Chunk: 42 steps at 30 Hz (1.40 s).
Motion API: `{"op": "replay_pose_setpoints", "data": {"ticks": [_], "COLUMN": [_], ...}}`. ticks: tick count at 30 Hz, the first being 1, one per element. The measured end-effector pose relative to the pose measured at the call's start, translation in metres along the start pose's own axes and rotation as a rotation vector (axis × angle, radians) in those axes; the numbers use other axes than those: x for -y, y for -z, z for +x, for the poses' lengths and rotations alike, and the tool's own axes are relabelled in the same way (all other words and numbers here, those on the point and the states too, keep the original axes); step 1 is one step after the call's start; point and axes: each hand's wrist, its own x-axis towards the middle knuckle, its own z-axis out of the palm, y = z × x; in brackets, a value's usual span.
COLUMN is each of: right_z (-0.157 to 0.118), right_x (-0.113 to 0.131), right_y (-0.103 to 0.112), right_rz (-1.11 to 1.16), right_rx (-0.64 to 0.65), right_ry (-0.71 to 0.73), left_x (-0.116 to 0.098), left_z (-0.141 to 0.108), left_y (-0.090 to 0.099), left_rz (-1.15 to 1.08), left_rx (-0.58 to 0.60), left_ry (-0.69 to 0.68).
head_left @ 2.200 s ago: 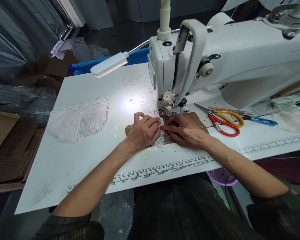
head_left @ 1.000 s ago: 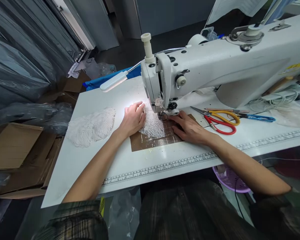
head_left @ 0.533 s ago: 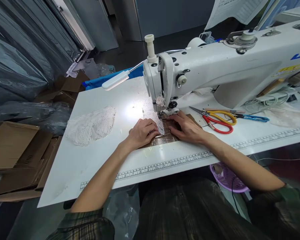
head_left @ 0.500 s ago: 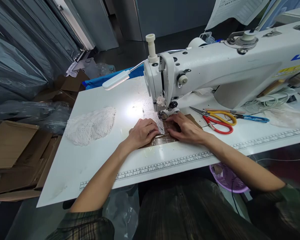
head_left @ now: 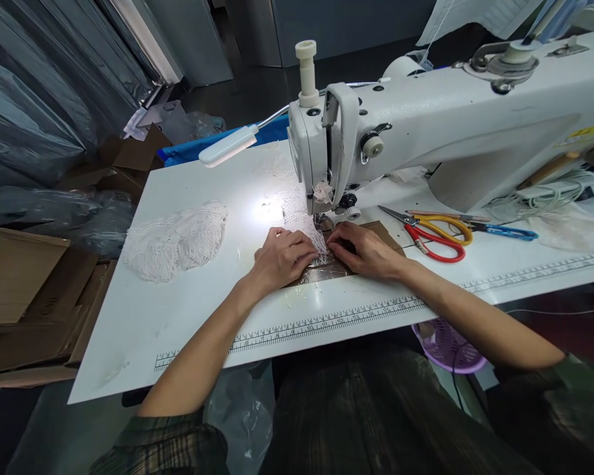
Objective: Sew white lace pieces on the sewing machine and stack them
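A strip of white lace (head_left: 299, 219) runs under the presser foot of a white sewing machine (head_left: 346, 138). My left hand (head_left: 287, 256) lies left of the foot, its fingers curled together on the near end of the lace. On the other side, my right hand (head_left: 366, 252) pinches the lace's right edge between thumb and forefinger, close to the foot. Beneath both hands is a shiny brown sheet (head_left: 327, 270) on the table. My fingers partly cover the lace's near end.
A heap of white lace (head_left: 178, 241) rests on the table's left. Scissors with red and yellow handles (head_left: 438, 237) and a blue-handled tool (head_left: 507, 231) lie right of my right hand. A lamp (head_left: 228, 146) hangs left of the machine head. Printed ruler marks (head_left: 317, 326) follow the near edge.
My right fingers have closed in on the lace edge, nearer my left hand. The lace's near end is now more covered by my fingers. The view has shifted slightly.
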Motion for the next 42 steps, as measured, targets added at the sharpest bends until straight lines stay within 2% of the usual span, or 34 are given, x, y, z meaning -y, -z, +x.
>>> {"op": "replay_pose_setpoints", "data": {"ticks": [3,6,8,11,17,21,24,31,38,42], "right_z": [-0.003,-0.004,-0.004,-0.007,-0.012,0.008,0.023,0.01,0.008,0.007], "right_x": [0.0,0.002,0.003,0.005,0.007,0.002,-0.008,-0.029,-0.03,-0.031], "right_y": [0.001,0.0,-0.001,0.0,0.009,0.024,0.03,0.007,0.001,0.002], "right_rz": [-0.001,-0.118,-0.198,-0.216,-0.122,-0.02,-0.069,-0.187,-0.216,-0.212], "right_rx": [-0.064,0.012,0.079,0.13,0.224,0.257,0.289,0.128,0.089,0.077], "right_ry": [-0.017,0.05,0.113,0.142,0.117,0.082,0.017,0.163,0.193,0.228], "left_x": [-0.001,-0.001,-0.001,0.001,0.006,0.008,0.007,0.004,0.001,-0.004], "left_z": [0.002,0.004,0.005,0.004,0.002,0.002,0.001,0.0,0.0,0.003], "left_y": [-0.001,0.0,0.0,-0.001,-0.005,-0.006,-0.005,-0.002,-0.001,0.006], "left_rz": [-0.107,-0.215,-0.249,-0.251,-0.126,-0.008,0.048,0.169,0.205,0.138], "left_rx": [-0.181,-0.341,-0.362,-0.315,-0.117,-0.053,-0.017,0.042,0.003,0.109], "left_ry": [0.068,0.125,0.122,0.072,-0.146,-0.191,-0.211,-0.213,-0.284,-0.268]}}
